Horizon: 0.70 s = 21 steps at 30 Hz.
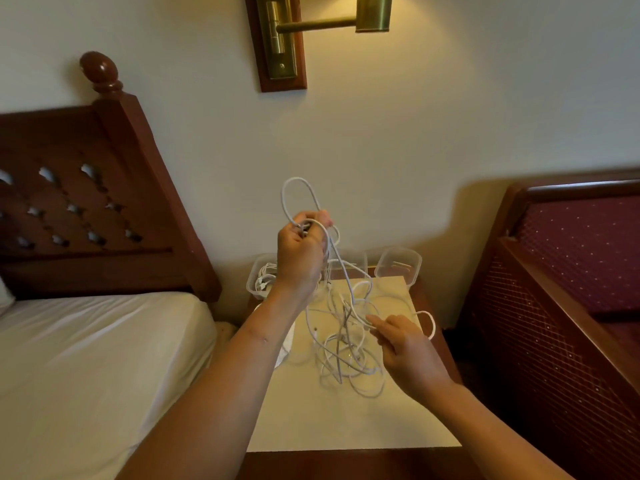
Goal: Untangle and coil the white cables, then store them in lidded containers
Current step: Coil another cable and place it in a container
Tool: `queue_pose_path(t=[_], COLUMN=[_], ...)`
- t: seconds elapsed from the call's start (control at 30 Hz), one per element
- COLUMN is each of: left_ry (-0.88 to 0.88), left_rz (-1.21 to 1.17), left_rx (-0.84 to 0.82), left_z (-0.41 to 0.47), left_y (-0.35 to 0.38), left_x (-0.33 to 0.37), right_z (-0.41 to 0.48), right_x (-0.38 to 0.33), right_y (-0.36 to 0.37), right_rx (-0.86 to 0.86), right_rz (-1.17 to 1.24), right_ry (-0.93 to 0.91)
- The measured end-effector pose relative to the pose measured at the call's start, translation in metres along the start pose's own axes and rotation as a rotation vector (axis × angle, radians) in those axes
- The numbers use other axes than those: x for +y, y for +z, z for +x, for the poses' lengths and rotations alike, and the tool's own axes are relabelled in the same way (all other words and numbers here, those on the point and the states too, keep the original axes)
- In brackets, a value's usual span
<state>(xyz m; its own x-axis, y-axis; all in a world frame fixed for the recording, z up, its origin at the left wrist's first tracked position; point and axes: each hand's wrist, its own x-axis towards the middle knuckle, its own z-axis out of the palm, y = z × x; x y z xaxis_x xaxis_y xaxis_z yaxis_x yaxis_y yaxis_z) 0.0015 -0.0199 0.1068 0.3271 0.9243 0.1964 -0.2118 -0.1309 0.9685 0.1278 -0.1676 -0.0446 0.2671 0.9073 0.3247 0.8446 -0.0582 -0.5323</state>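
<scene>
A tangle of white cables (346,344) lies on the pale top of the nightstand (311,420), with strands rising from it. My left hand (300,252) is raised above the table and grips a bundle of those strands; one loop (298,194) sticks up above the fist. Lower and to the right, my right hand (408,351) pinches a single strand beside the tangle, and a small loop (428,323) curls out past its fingers. Three clear plastic containers stand at the table's back edge: the left one (258,282) holds a white cable, the middle one (353,266) is partly hidden, the right one (398,268) looks empty.
A bed with a white sheet (86,358) and a dark wooden headboard (86,202) stands to the left. A maroon upholstered chair (561,289) is close on the right. A brass wall lamp (311,29) hangs above. Something white (285,344) lies at the table's left edge.
</scene>
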Motion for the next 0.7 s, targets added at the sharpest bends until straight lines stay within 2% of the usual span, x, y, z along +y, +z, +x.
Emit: queue_pose_path(t=[0.07,0.17,0.23,0.33,0.37,0.43,0.5,0.6,0.67,0.7], left_ry=[0.004,0.006,-0.009,-0.032,-0.038,-0.040,-0.037,-0.034,-0.025,0.000], left_rz=[-0.021,0.132,0.175,0.156,0.137,0.071,-0.055,-0.259,-0.211,-0.076], left_rx=[-0.099,-0.239,-0.260,-0.292,-0.314,-0.333,-0.278,-0.114,0.003,0.044], left_z=[0.002,-0.006,-0.011,-0.013,-0.014,-0.015,-0.011,-0.001,0.000,0.001], left_y=[-0.001,0.004,0.008,0.012,0.015,0.019,0.019,0.004,-0.012,-0.022], left_x=[0.007,0.012,0.010,0.006,0.008,0.016,0.031,0.054,0.052,0.044], right_z=[-0.001,0.007,0.012,0.024,0.030,0.038,0.041,0.041,0.043,0.044], right_x=[0.004,0.000,-0.012,-0.032,-0.036,-0.039,-0.034,-0.026,-0.024,-0.026], right_y=[0.001,-0.007,-0.021,-0.033,-0.032,-0.022,-0.009,-0.011,-0.020,-0.023], right_rx=[-0.087,-0.185,-0.188,-0.122,-0.110,-0.078,-0.080,-0.098,-0.098,-0.088], right_rz=[-0.099,-0.117,0.041,0.525,0.598,0.517,0.447,0.517,0.560,0.569], right_ry=[0.044,0.084,0.102,0.172,0.187,0.166,0.165,0.183,0.184,0.190])
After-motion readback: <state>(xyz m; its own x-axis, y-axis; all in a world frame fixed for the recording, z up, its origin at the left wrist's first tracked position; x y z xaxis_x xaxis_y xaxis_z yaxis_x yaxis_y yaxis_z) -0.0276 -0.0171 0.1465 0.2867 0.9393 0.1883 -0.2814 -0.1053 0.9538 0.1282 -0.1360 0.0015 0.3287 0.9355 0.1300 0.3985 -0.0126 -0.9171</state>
